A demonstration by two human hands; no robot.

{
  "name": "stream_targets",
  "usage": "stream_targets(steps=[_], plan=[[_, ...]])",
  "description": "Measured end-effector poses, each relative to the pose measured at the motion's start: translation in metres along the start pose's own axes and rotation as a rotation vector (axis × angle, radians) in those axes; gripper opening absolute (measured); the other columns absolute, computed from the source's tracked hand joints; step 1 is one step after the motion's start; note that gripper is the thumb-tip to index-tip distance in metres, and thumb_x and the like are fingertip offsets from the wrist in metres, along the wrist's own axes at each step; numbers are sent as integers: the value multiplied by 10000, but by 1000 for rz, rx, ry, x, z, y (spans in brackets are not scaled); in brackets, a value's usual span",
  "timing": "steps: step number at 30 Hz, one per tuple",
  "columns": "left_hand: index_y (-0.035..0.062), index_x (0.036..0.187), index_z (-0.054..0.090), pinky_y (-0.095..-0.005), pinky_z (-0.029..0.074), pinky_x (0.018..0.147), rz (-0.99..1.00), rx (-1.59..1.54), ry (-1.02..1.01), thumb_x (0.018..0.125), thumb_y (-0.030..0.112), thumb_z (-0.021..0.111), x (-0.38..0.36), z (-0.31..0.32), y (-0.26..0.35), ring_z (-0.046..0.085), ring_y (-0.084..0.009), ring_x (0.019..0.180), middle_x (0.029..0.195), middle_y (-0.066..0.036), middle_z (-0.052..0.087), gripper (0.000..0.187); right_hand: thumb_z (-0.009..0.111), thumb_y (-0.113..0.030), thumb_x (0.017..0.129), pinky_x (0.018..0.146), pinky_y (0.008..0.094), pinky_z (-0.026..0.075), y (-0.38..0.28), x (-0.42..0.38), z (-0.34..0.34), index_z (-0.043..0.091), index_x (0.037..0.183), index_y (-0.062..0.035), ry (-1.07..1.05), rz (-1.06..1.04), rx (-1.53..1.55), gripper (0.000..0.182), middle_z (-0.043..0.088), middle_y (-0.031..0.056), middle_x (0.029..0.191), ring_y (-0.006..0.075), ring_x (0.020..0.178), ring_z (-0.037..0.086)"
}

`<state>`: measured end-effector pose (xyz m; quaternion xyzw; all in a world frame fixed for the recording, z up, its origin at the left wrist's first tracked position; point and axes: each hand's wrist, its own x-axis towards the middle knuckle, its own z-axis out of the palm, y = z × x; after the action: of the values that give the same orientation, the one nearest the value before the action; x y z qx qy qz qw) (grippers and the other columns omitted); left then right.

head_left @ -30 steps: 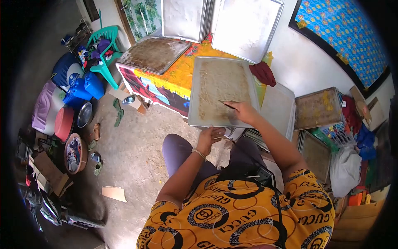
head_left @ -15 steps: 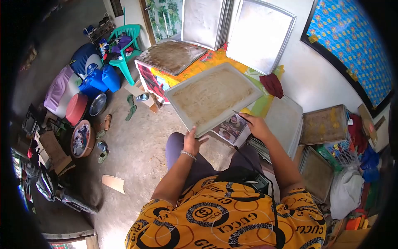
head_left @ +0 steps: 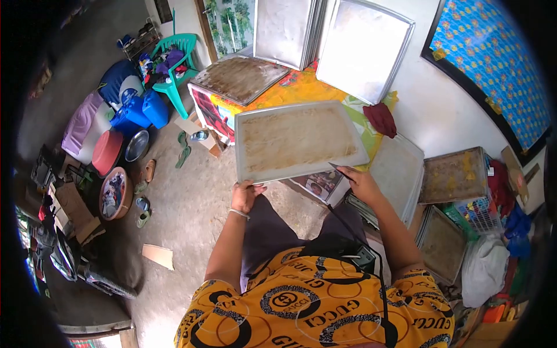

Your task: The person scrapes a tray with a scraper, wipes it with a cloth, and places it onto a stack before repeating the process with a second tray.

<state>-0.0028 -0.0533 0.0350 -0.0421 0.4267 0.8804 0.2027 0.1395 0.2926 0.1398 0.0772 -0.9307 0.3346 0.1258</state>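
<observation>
A large flat metal tray point(head_left: 299, 141) with brown stains is tilted in front of me, over the near edge of the cloth-covered table point(head_left: 301, 81). My left hand point(head_left: 246, 196) grips its near left corner, with the thumb at the rim and fingers beneath. Closed round a thin dark tool point(head_left: 338, 168), my right hand point(head_left: 360, 181) is at the tray's near right edge. The tool looks like a blade or scraper. Behind lies another stained tray point(head_left: 238, 78), flat on the table.
Clean trays point(head_left: 364, 49) lean on the wall behind the table, beside a dark red cloth point(head_left: 380, 119). More trays point(head_left: 396, 171) stand at the right near a basket point(head_left: 478, 213). At the left are a green chair point(head_left: 177, 72), blue jugs point(head_left: 154, 109) and basins point(head_left: 116, 194).
The held tray has turned, its near left corner swinging left with my left hand. My right hand and the tool have shifted slightly down.
</observation>
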Motion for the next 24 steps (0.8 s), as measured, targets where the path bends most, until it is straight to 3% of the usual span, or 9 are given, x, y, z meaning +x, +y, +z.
stream_targets(steps=[3,6,10,15,18,22,24], plan=[[-106,992,513,-447,591,711,-28,45,-10,833,48,512,5,-20,15,634,-262,624,739,-157,620,222,469,67,756,902,372,462,-1,-6,1,573,1221,-110,-12,53,-12,508,581,150,1203,341,1047,580],[-111,976,489,-457,583,728,-23,-5,-27,813,27,502,21,-29,23,645,-270,675,825,-197,627,214,476,75,746,926,383,450,-6,-7,2,566,1229,-116,-44,75,-107,527,572,154,1217,344,1079,561],[-34,937,538,-446,566,775,11,-116,27,907,140,554,49,-28,12,627,-217,634,724,-125,614,178,485,54,747,954,394,433,0,-13,4,551,1239,-130,-76,80,-293,529,551,156,1248,347,1136,517],[23,1051,542,-431,487,919,76,-245,-63,936,221,538,71,-11,-15,607,-266,934,969,-95,607,228,488,-2,771,954,405,434,19,-19,6,539,1246,-146,-40,152,-455,499,543,148,1263,357,1151,502],[29,1123,523,-440,467,937,-11,-234,-47,938,246,530,52,28,-31,601,-288,958,1009,-103,605,285,480,-9,778,935,413,445,17,-24,2,528,1259,-150,-6,210,-435,503,549,149,1254,358,1131,518],[19,1124,529,-406,459,920,-394,-19,-287,933,280,534,23,73,-65,591,-274,1010,1101,-156,611,323,475,-14,783,879,412,477,-10,-19,-8,519,1269,-146,-39,294,-407,505,561,148,1234,337,1075,561],[0,1142,517,-402,462,921,-399,19,-344,949,281,501,13,101,-71,595,-277,1001,1099,-170,609,341,475,-31,793,849,409,490,-22,-15,-6,518,1271,-144,-62,277,-406,493,573,145,1212,329,1039,582]])
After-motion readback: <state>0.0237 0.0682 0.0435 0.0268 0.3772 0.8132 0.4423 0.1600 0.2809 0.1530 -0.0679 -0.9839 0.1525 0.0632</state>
